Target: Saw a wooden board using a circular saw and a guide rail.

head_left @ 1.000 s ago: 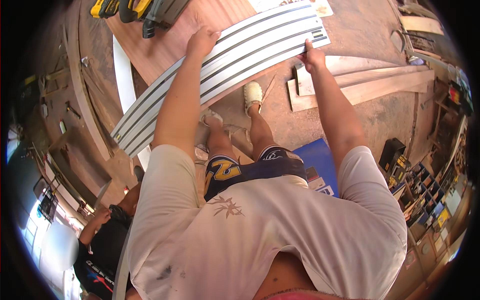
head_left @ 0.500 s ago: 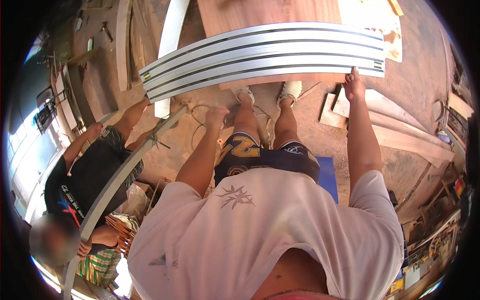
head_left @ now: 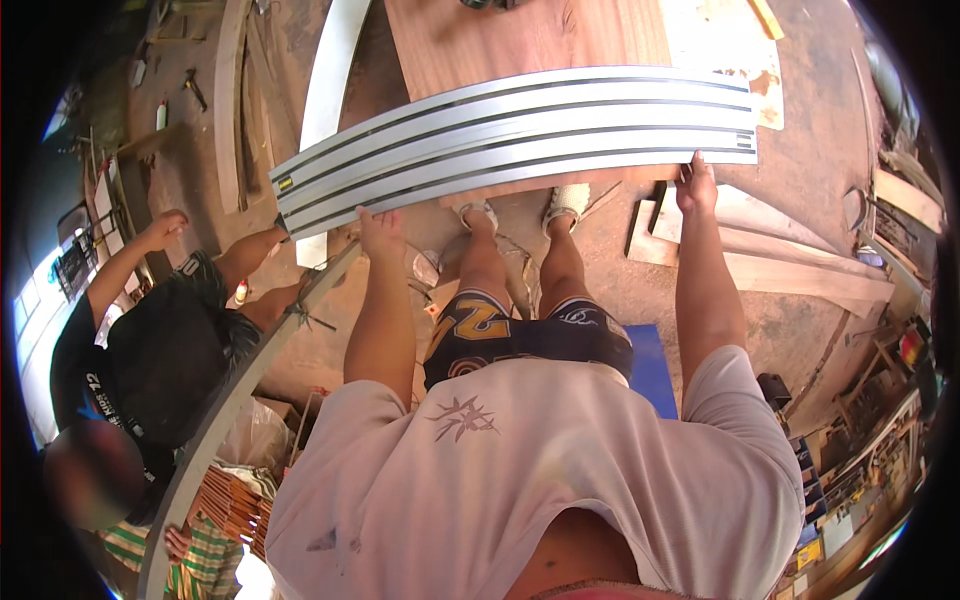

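A long silver guide rail (head_left: 520, 125) with dark lengthwise strips spans across in front of me, over the near part of a reddish-brown wooden board (head_left: 540, 45). My left hand (head_left: 382, 235) grips the rail's near edge left of its middle, fingertips on the metal. Near the rail's right end, my right hand (head_left: 697, 188) holds the same edge, with a finger on the top face. The undersides of both grips are hidden. A dark tool (head_left: 490, 4), cut off by the picture's top, rests on the board.
At my left a co-worker (head_left: 160, 360) is beside a long grey bar (head_left: 225, 400), one hand on it. A pale strip (head_left: 325, 90) and timber (head_left: 232, 110) lie farther off, near a hammer (head_left: 195, 90). Planks (head_left: 775, 265) lie at right, a blue panel (head_left: 650, 370) beside my legs.
My left hand has moved up from below the rail and taken hold of its near edge. The rail sits slightly lower in view. The co-worker's far arm has reached outward.
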### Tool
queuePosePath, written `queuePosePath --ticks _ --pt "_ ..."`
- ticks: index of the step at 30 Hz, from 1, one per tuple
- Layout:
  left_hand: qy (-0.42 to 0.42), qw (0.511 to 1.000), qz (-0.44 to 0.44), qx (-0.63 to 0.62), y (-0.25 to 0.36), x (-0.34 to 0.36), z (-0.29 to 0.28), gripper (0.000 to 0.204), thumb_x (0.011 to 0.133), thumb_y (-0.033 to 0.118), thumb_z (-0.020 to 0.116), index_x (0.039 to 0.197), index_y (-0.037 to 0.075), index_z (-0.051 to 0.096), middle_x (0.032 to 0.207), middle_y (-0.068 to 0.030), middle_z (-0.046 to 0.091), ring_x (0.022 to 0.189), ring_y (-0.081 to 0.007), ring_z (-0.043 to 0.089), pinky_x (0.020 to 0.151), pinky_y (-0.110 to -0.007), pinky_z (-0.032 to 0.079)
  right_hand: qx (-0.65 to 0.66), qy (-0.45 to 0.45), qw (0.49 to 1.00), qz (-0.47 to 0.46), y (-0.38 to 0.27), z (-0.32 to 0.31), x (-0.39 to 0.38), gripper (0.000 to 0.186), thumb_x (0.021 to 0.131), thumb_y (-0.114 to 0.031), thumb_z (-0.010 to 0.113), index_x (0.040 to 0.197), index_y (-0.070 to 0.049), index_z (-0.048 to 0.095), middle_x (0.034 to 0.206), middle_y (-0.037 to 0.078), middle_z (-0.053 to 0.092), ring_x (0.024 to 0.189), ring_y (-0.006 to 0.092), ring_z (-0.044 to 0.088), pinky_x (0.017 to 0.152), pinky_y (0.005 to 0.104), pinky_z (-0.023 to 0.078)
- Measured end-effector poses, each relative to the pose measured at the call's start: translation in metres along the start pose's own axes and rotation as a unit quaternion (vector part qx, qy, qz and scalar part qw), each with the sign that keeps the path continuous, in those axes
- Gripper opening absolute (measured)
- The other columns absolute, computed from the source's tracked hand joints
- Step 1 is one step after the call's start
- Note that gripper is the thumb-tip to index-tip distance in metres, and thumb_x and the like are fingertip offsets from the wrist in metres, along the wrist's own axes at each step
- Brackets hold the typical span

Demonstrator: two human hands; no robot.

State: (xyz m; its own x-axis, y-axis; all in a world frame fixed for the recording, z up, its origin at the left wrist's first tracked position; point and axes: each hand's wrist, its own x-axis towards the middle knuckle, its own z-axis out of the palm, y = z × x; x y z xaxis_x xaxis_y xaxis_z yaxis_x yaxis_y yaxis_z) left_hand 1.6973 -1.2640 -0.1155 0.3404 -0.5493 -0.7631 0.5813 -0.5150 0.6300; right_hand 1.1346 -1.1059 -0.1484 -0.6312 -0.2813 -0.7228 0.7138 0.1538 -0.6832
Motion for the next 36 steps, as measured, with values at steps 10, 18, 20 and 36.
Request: queuePosePath --ticks 10,18,20,36 --pt "-0.073 0.955 -0.058 0.281 0.021 -0.017 -0.027 0.032 0.093 0.033 0.064 0.109 0.008 0.053 0.088 -0.0094 0.062 0.076 -0.02 0.061 0.069 -0.032 0.052 0.107 0.02 0.994 -0.018 -0.006 -0.027 -0.05 0.041 0.1 -0.024 0.047 0.135 -0.004 0.038 0.134 0.013 0.046 0.117 0.0317 0.052 0.099 0.0499 0.043" --pt "-0.102 0.724 0.27 0.626 0.041 -0.01 0.004 0.018 0.088 0.022 0.064 0.091 0.004 0.062 0.09 -0.0122 0.066 0.082 -0.0248 0.066 0.073 -0.034 0.052 0.139 0.132 0.981 0.028 0.022 -0.033 -0.059 0.042 0.103 -0.033 0.04 0.131 -0.003 0.043 0.128 0.013 0.052 0.113 0.0299 0.057 0.091 0.0472 0.053" --pt "-0.16 0.633 0.477 0.589 0.046 -0.008 0.041 0.021 0.085 0.021 0.067 0.096 0.004 0.063 0.097 -0.0129 0.066 0.093 -0.0317 0.064 0.08 -0.039 0.051 0.131 0.145 0.98 0.034 0.026 -0.031 -0.06 0.049 0.101 -0.042 0.04 0.134 -0.006 0.041 0.13 0.012 0.052 0.114 0.0296 0.057 0.097 0.048 0.049" --pt "-0.328 0.453 0.345 0.754 0.087 -0.045 0.16 0.039 0.066 0.033 0.085 0.078 0.002 0.063 0.07 -0.0145 0.062 0.064 -0.0275 0.058 0.064 -0.038 0.047 0.151 -0.001 0.979 0.138 0.075 0.03 -0.159 0.051 0.099 -0.051 0.041 0.132 -0.011 0.045 0.124 0.007 0.053 0.107 0.0217 0.052 0.093 0.041 0.045"
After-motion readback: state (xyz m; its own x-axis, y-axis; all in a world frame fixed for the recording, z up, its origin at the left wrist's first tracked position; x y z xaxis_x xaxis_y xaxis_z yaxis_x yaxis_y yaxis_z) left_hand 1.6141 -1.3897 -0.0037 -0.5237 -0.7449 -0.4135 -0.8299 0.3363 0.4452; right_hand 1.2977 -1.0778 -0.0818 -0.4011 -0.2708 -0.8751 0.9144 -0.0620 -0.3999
